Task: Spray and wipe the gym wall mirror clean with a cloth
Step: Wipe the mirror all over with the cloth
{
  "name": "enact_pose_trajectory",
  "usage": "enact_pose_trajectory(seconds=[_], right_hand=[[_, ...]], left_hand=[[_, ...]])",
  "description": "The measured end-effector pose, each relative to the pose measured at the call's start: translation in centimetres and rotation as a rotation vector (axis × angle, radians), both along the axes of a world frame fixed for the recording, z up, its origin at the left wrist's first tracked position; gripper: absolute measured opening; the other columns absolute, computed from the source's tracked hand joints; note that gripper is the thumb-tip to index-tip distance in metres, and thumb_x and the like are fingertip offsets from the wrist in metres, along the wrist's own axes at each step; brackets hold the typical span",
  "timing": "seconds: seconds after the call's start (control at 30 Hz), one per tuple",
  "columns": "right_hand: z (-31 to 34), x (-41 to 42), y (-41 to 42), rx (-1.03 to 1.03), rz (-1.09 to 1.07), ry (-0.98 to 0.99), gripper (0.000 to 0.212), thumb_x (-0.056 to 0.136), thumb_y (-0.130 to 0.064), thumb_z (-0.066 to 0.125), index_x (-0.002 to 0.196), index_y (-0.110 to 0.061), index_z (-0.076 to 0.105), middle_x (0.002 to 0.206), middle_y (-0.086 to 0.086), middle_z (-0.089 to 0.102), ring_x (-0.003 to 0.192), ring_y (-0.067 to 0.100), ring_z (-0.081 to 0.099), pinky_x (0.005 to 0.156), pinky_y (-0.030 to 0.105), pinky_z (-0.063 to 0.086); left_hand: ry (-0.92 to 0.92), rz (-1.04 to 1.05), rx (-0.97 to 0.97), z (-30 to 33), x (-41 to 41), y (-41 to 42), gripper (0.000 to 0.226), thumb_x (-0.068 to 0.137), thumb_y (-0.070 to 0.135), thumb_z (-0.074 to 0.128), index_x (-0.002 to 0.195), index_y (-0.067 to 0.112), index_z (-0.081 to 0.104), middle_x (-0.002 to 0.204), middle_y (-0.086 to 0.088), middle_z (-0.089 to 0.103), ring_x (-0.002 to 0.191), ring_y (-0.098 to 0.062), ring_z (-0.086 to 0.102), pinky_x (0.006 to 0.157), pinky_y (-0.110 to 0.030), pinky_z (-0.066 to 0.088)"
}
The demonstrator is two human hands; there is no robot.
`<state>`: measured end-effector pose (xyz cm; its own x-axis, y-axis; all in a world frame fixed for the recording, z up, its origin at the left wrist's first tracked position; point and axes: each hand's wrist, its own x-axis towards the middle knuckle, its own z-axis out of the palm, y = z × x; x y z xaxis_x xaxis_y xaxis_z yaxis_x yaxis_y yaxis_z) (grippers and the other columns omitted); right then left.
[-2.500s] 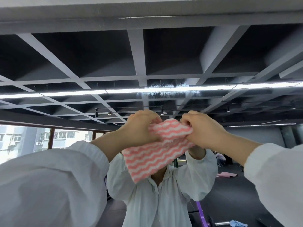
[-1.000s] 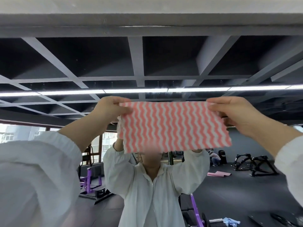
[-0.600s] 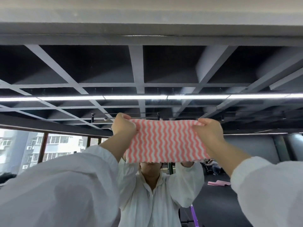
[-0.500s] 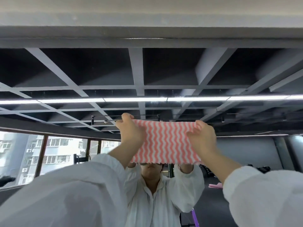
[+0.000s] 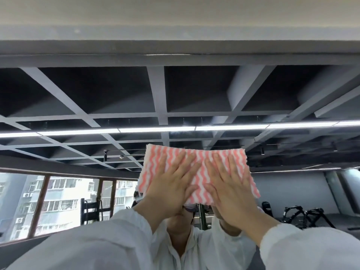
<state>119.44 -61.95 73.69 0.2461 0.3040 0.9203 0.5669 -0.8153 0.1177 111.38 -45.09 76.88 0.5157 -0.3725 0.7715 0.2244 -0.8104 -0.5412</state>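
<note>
The wall mirror (image 5: 97, 98) fills most of the view and reflects the gym ceiling and me in a white jacket. A pink-and-white wavy-striped cloth (image 5: 200, 158) lies spread flat against the glass, high up at arm's reach. My left hand (image 5: 173, 184) presses on the cloth's left half with straight, spread fingers. My right hand (image 5: 229, 186) presses on its right half the same way. No spray bottle is in view.
The mirror's top edge meets a grey beam (image 5: 175, 47) just under the pale ceiling. Reflected in the glass are windows (image 5: 58, 201) at the left, a long strip light (image 5: 175, 129) and black gym equipment (image 5: 303, 213) at the right.
Earlier both hands pinched the cloth's upper corners and stretched it open in the air. Now the cloth lies flat on the mirror and both palms press it there.
</note>
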Motion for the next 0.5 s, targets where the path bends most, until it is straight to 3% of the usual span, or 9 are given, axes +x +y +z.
enact_pose_trajectory(seconds=[0.07,0.13,0.2,0.23,0.33,0.5], right_hand=[[1.4,0.1,-0.1,0.006,-0.018,-0.013,0.056,0.102,-0.048,0.003,0.153,-0.025,0.009,0.159,0.001,0.014,0.145,0.027,0.003,0.111,0.053,0.007],[3.1,0.0,-0.3,-0.005,-0.061,-0.05,0.059,0.095,-0.049,-0.013,0.15,-0.03,-0.011,0.159,-0.003,-0.01,0.143,0.021,-0.02,0.115,0.047,-0.009],[5.1,0.2,-0.7,0.016,-0.055,-0.074,0.057,0.082,-0.054,-0.026,0.134,-0.036,-0.042,0.147,-0.011,-0.04,0.13,0.016,-0.046,0.109,0.043,-0.023],[6.2,0.0,-0.8,0.022,-0.051,-0.055,0.054,0.084,-0.054,-0.022,0.129,-0.036,-0.046,0.144,-0.012,-0.043,0.126,0.015,-0.049,0.108,0.042,-0.023],[9.4,-0.3,-0.9,0.006,-0.073,-0.045,0.055,0.097,-0.049,0.001,0.134,-0.033,-0.036,0.148,-0.011,-0.037,0.128,0.014,-0.041,0.112,0.043,-0.02],[13.8,-0.4,-0.9,0.0,-0.068,-0.044,0.06,0.098,-0.05,0.006,0.147,-0.032,-0.023,0.153,-0.008,-0.031,0.139,0.024,-0.031,0.112,0.049,-0.017]], left_hand=[[-0.005,0.028,0.012,1.4,0.5,0.2,0.057,0.101,0.045,0.004,0.145,0.02,0.028,0.15,-0.002,0.025,0.14,-0.023,0.023,0.105,-0.057,0.018],[-0.067,0.04,0.027,3.0,0.4,-0.4,0.059,0.099,0.047,-0.001,0.148,0.023,0.021,0.153,0.0,0.019,0.143,-0.021,0.016,0.109,-0.058,0.012],[-0.115,0.059,0.029,4.8,0.6,-1.1,0.062,0.09,0.051,-0.015,0.147,0.03,-0.006,0.156,0.005,-0.008,0.142,-0.017,-0.012,0.111,-0.058,-0.01],[-0.144,0.052,0.011,5.7,0.7,-1.1,0.06,0.085,0.053,-0.018,0.142,0.032,-0.019,0.153,0.009,-0.019,0.14,-0.016,-0.022,0.108,-0.056,-0.017],[-0.172,0.069,-0.043,8.6,0.7,-1.6,0.053,0.094,0.054,-0.004,0.139,0.036,-0.027,0.154,0.013,-0.022,0.142,-0.017,-0.024,0.107,-0.054,-0.019],[-0.164,0.032,-0.058,12.9,0.5,-1.4,0.059,0.098,0.053,0.011,0.147,0.034,-0.016,0.156,0.011,-0.018,0.143,-0.017,-0.021,0.11,-0.051,-0.017]])
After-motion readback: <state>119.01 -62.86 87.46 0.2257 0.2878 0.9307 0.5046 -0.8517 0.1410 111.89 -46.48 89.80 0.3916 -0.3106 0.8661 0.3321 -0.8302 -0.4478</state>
